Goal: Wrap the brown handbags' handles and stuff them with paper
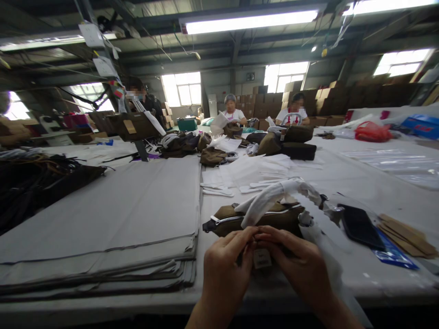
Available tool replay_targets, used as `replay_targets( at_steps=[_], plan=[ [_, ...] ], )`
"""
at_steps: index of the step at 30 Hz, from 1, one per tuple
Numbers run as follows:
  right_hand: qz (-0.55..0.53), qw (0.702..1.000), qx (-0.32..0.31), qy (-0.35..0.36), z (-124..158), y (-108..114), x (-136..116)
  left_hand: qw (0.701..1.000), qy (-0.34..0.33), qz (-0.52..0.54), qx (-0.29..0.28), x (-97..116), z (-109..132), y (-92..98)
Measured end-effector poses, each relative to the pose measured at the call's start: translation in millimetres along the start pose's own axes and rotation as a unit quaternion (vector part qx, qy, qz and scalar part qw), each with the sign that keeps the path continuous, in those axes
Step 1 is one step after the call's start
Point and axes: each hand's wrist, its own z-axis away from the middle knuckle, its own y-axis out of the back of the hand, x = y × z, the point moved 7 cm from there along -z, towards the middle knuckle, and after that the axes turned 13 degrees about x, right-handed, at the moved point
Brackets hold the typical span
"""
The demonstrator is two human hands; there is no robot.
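An olive-brown zip pouch (pixel 260 218) lies on the white table (pixel 346 183) just in front of me, its silver zipper facing left. White paper wrap (pixel 270 197) is draped over its top. My left hand (pixel 224 265) and my right hand (pixel 297 260) meet at the pouch's near side, fingers pinched together. Between them hangs a small paper tag (pixel 261 258), which both hands grip at its top.
A thick stack of grey sheets (pixel 103 228) fills the left. A black phone (pixel 360 225), brown card pieces (pixel 408 237) and a blue packet (pixel 394 256) lie right of the pouch. More pouches (pixel 212 155) and white papers (pixel 254 171) sit farther back, where people work.
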Motion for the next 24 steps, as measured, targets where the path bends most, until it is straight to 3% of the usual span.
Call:
replay_targets(
  at_steps=[4, 10, 14, 16, 18, 20, 22, 24],
  plan=[
    [0.02, 0.998, -0.007, 0.053, 1.0, 1.9, -7.4, 1.0, -0.026, -0.004, 0.012, 6.5, -1.8, 2.8],
    [0.039, 0.997, -0.015, 0.07, 1.0, -0.3, -8.8, 0.999, -0.026, -0.007, 0.018, 5.1, -5.1, -1.9],
    [0.041, 0.999, 0.021, -0.002, 4.9, 6.6, -3.0, 0.996, 0.005, 0.072, 0.043, 0.0, -4.5, 2.3],
    [0.067, 0.994, 0.066, -0.064, 16.0, 20.0, 6.1, 0.99, 0.01, 0.103, 0.099, -8.2, -1.6, 15.7],
    [0.084, 0.984, 0.07, -0.137, 35.6, 31.8, 21.2, 0.966, 0.052, 0.117, 0.223, -31.8, 3.6, 37.7],
    [0.093, 0.972, 0.019, -0.217, 61.1, 37.0, 42.3, 0.925, 0.139, 0.133, 0.329, -69.5, 10.9, 50.4],
    [0.109, 0.953, -0.026, -0.28, 86.0, 40.9, 64.2, 0.903, 0.229, 0.154, 0.329, -107.6, 12.0, 40.1],
    [0.122, 0.938, -0.002, -0.324, 101.7, 48.9, 82.6, 0.91, 0.279, 0.178, 0.251, -133.3, 7.8, 14.8]
  ],
)
